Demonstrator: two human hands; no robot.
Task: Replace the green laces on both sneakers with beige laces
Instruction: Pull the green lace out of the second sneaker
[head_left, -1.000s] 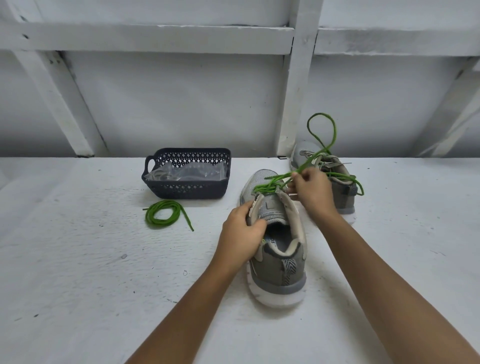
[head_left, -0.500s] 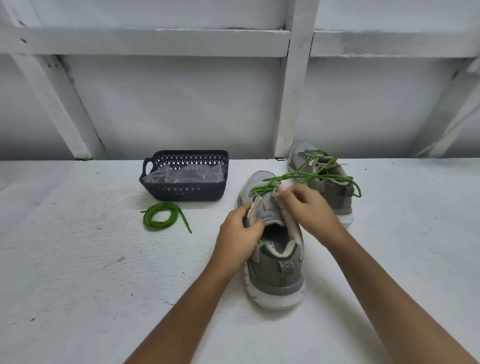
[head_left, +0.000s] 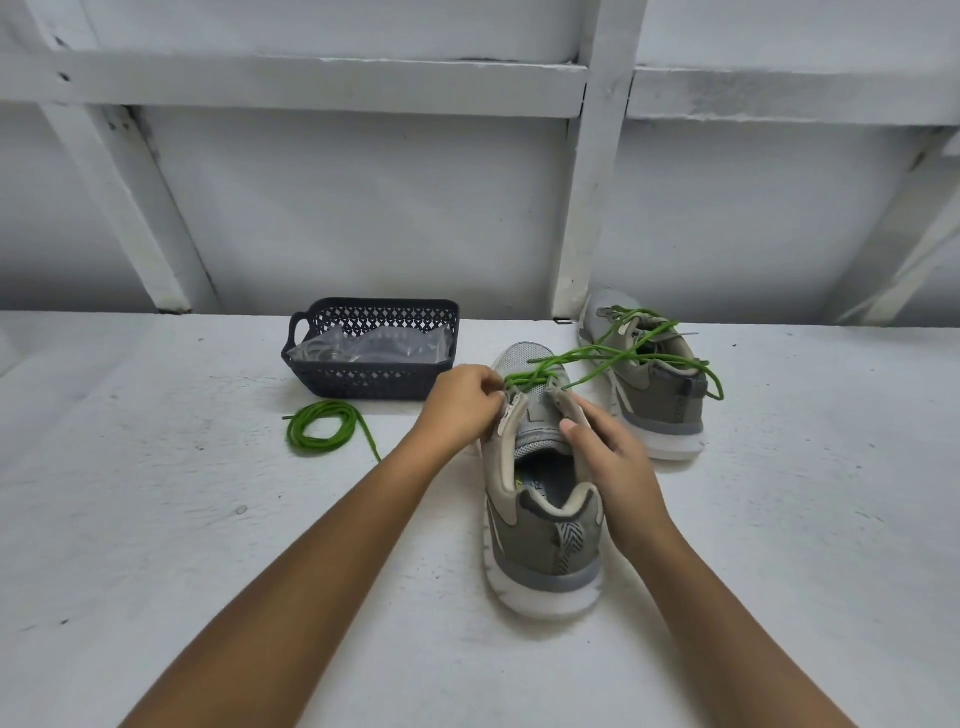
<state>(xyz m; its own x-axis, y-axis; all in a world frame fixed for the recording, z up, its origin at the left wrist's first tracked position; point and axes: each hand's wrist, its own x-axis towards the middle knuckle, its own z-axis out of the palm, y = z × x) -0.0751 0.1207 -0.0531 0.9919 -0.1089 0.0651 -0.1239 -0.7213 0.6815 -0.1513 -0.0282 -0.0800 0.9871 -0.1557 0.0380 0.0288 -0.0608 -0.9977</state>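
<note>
On near sneaker (head_left: 540, 540): L hand (head_left: 460, 410) pinches green lace (head_left: 524, 378), R hand (head_left: 613, 462) grips rim.

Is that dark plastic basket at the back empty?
Not empty: the dark blue perforated plastic basket holds crinkled clear plastic bags; their contents cannot be told.

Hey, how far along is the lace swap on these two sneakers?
Done: one coiled green lace lies free on the table by the basket. In hand: the left hand pinches the other green lace at the near sneaker's front eyelets while the right hand grips its side; its loose ends trail over the far sneaker. Left: pull that lace out and thread beige laces; none shows on either sneaker.
</note>
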